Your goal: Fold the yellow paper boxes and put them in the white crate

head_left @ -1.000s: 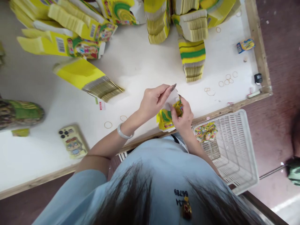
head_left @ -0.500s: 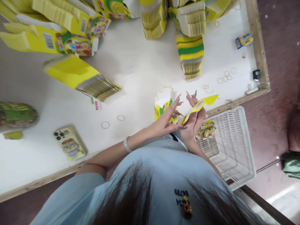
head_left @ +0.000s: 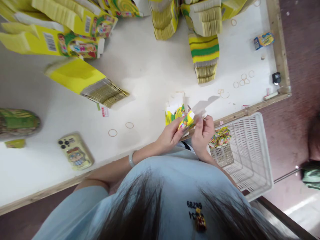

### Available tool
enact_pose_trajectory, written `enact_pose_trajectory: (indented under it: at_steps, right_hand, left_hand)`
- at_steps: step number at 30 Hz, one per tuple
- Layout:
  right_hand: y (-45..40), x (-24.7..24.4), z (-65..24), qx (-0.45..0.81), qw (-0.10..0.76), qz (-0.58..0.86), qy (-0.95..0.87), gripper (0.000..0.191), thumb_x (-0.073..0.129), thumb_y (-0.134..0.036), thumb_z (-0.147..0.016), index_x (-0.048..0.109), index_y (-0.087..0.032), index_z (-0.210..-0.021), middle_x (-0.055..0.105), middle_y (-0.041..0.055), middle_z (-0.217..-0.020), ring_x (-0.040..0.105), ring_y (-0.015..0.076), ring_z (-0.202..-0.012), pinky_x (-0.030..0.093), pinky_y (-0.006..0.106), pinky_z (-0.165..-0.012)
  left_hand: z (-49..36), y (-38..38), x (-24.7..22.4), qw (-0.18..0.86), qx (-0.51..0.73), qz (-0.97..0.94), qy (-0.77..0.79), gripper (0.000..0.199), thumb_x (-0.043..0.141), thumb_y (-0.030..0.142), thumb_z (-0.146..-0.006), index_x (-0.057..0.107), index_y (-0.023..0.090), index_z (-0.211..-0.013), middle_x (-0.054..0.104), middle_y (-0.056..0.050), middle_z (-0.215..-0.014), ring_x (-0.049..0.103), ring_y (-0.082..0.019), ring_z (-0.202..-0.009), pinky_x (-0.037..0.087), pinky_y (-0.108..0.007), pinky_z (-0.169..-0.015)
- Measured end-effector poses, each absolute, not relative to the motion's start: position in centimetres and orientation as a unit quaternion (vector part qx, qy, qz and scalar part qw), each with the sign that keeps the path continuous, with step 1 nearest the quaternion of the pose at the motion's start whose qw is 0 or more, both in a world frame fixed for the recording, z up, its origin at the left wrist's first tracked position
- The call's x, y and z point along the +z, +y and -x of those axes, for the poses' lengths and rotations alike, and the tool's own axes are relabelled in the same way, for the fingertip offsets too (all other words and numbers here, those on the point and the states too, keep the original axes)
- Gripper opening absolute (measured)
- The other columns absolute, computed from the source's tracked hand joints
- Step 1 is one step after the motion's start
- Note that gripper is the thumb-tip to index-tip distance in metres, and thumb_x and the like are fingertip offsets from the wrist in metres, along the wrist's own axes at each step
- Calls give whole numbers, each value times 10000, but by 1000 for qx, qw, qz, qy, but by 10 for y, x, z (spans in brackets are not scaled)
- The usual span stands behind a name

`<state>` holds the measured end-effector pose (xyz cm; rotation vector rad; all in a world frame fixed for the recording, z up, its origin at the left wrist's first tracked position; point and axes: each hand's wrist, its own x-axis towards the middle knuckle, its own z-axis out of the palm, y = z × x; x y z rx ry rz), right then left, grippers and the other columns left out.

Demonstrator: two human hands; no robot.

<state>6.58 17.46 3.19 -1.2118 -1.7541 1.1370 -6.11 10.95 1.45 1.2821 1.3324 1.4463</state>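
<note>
At the far left of my working area, a phone (head_left: 76, 153) lies near 9 o'clock from the left hand (head_left: 178, 130). I have that hand's fingers gripping the body of a small carton (head_left: 185, 121), whose long axis slants from between 7 and 8 o'clock to between 1 and 2. A pile of flat cartons (head_left: 174, 115) sits just beyond, toward 12 o'clock from the left hand, the nearer of the 2, and 10 o'clock from the right. The right hand (head_left: 202, 130) is curled at the small carton's upper-right end; blur hides from me whether it pinches there. Further right, small wrapped packs (head_left: 222, 137) lie inside a white crate (head_left: 267, 153) at 3 to 4 o'clock from it.
</note>
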Motion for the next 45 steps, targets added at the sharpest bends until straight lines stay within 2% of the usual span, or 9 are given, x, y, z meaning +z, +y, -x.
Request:
enact_pose_trajectory:
  at_steps: [3, 6, 9, 16, 20, 26, 31, 39, 45]
  right_hand:
    - [168, 33, -57, 436, 438, 494, -611, 227, 590, -477, -1000, 555, -254, -1029, 600, -44, -718, 606, 128, -603, 560, 278, -640]
    - [160, 29, -58, 473, 449, 465, -598, 410, 624, -457, -991, 428, -292, -1311, 650, -46, -743, 629, 130, -566, 547, 267, -593]
    - [157, 23, -73, 440, 456, 449, -630, 429, 710, -424, -940, 489, -305, -1289, 700, -20, -822, 686, 149, -640, 573, 295, -643]
    - [159, 24, -99, 486, 335, 416, -692, 193, 598, -371, -1009, 710, -254, -905, 682, -28, -735, 625, 138, -620, 516, 253, -586]
    - [162, 21, -101, 449, 370, 427, -692, 192, 610, -361, -997, 672, -296, -1167, 734, -10, -877, 673, 152, -686, 578, 286, -675]
    - [177, 28, -120, 493, 233, 293, -786, 445, 652, -622, -915, 747, -304, -1212, 754, 92, -1254, 700, 300, -1222, 581, 483, -1034]
    - [172, 42, -115, 649, 137, 378, -646, 497, 699, -492, -932, 608, -282, -1373, 751, 83, -1238, 754, 209, -1019, 643, 352, -832]
    - [183, 48, -115, 739, 144, 346, -559, 426, 797, -359, -872, 641, -271, -1259, 774, 41, -1118, 751, 160, -958, 633, 285, -790]
    - [179, 36, -121, 742, 136, 387, -529, 378, 769, -500, -870, 756, -265, -1166, 808, 29, -969, 754, 170, -776, 653, 329, -700]
  left_hand:
    - [56, 102, 17, 441, 567, -415, 559, 421, 410, 532, -1072, 646, 184, -1082, 639, -20, -801, 602, -145, -707, 521, -266, -655]
    - [53, 95, 19, 486, 594, -362, 528, 476, 450, 539, -1059, 499, 226, -1414, 664, -22, -863, 624, -145, -725, 537, -273, -706]
    - [56, 86, 17, 524, 604, -364, 478, 631, 482, 516, -1053, 259, 276, -1592, 681, -34, -923, 628, -138, -715, 536, -274, -717]
    - [70, 76, 17, 565, 546, -416, 457, 346, 507, 442, -1059, 555, 209, -1310, 592, 11, -771, 503, -99, -602, 420, -208, -576]
    - [66, 83, 19, 532, 572, -399, 479, 411, 456, 485, -1071, 534, 236, -1388, 669, -40, -930, 600, -129, -744, 504, -253, -706]
    - [71, 84, 21, 546, 530, -412, 501, 538, 457, 556, -1046, 628, 203, -1414, 744, -74, -932, 644, -159, -733, 525, -265, -674]
    - [75, 84, 24, 533, 487, -426, 546, 519, 495, 476, -1044, 602, 166, -1446, 684, -2, -715, 487, -100, -536, 401, -198, -509]
    - [77, 85, 22, 496, 482, -483, 536, 509, 437, 466, -1066, 590, 188, -1464, 795, -100, -1060, 639, -125, -659, 534, -238, -644]
    - [85, 95, 11, 382, 442, -632, 510, 527, 314, 460, -1097, 531, 228, -1518, 759, -105, -1121, 701, -203, -951, 564, -313, -845]
